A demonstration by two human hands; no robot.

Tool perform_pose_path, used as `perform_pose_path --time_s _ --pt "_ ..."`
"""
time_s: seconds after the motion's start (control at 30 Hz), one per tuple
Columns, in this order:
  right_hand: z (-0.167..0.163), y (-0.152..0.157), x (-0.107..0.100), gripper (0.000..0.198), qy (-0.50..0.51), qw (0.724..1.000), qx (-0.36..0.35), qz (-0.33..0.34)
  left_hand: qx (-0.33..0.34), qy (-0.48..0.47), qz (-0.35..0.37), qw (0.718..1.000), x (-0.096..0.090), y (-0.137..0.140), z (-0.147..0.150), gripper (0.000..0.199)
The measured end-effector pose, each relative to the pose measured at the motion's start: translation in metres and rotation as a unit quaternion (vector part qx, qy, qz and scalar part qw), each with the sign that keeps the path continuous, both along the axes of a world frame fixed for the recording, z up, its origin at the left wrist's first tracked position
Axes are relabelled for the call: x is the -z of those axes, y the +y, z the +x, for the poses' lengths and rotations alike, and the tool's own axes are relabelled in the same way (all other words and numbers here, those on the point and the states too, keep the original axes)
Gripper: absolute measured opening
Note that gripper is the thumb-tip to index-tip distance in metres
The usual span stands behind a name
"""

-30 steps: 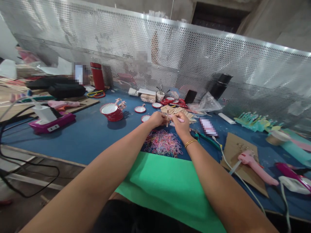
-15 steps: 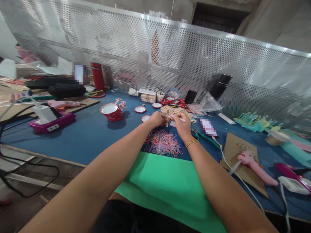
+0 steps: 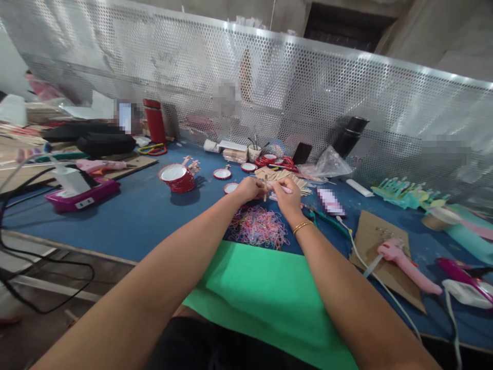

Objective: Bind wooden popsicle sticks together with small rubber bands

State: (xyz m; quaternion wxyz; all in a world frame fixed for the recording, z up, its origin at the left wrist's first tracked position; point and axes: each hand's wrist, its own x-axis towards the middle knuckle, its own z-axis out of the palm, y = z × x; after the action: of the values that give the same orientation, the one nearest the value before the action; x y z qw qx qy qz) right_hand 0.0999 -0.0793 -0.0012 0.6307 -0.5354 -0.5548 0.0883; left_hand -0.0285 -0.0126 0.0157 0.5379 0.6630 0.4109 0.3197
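Note:
My left hand [image 3: 250, 189] is closed, its fingertips pinching a small flat wooden craft stick [image 3: 265, 186] that stands upright. Just beside it, my right hand [image 3: 288, 198] is closed round a slim pink pen-like stick [image 3: 287, 189], whose tip points at the wood. Whether the tip touches the wood is too small to tell. Below both hands lies a heap of pink and multicoloured rubber bands [image 3: 262, 226]. Loose wooden sticks [image 3: 287, 177] are spread behind the right hand.
Red-rimmed round pieces stand in a stack [image 3: 177, 179] at left. Pliers [image 3: 329, 222], a phone [image 3: 330, 201] and a pink glue gun [image 3: 408, 267] on cardboard [image 3: 364, 239] lie at right. Green cloth [image 3: 262, 277] covers the near edge; a perforated metal screen [image 3: 185, 61] stands behind.
My right hand has shifted slightly left, bringing the pink stick closer to the wooden stick. My left hand has stayed almost in place.

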Motion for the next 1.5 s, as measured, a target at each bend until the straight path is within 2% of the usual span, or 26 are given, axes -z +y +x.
perform_pose_path --time_s 0.13,0.37,0.63,0.77,1.0,1.2,1.37,1.5 --pt "0.001 0.000 0.000 0.021 0.021 1.000 0.009 0.000 0.002 0.001 -0.004 1.000 -0.001 -0.001 -0.001 0.015" --pt "-0.001 0.000 0.000 0.021 0.008 1.000 -0.004 0.001 0.007 0.007 0.017 1.000 0.006 0.006 0.001 0.017" --pt "-0.001 0.000 0.000 0.022 0.001 1.000 -0.001 0.000 0.001 0.003 0.021 1.000 0.003 0.002 0.000 0.020" --pt "0.003 0.003 0.001 0.018 0.028 1.000 0.008 0.008 0.004 -0.011 0.011 1.000 0.003 0.001 0.001 0.016" --pt "0.003 0.004 0.000 0.023 0.061 0.998 -0.033 0.009 0.012 -0.012 -0.011 1.000 0.003 0.004 0.000 0.010" --pt "0.003 0.000 -0.002 0.019 0.093 0.996 -0.007 -0.013 0.017 0.003 -0.003 1.000 0.007 0.008 -0.001 0.010" --pt "0.004 -0.001 -0.006 0.019 0.076 0.997 0.025 -0.004 0.013 0.014 0.005 1.000 0.007 0.009 0.000 0.007" --pt "0.002 0.000 -0.006 0.018 0.098 0.995 -0.003 -0.006 0.006 0.029 0.009 1.000 0.007 0.009 -0.001 0.005"
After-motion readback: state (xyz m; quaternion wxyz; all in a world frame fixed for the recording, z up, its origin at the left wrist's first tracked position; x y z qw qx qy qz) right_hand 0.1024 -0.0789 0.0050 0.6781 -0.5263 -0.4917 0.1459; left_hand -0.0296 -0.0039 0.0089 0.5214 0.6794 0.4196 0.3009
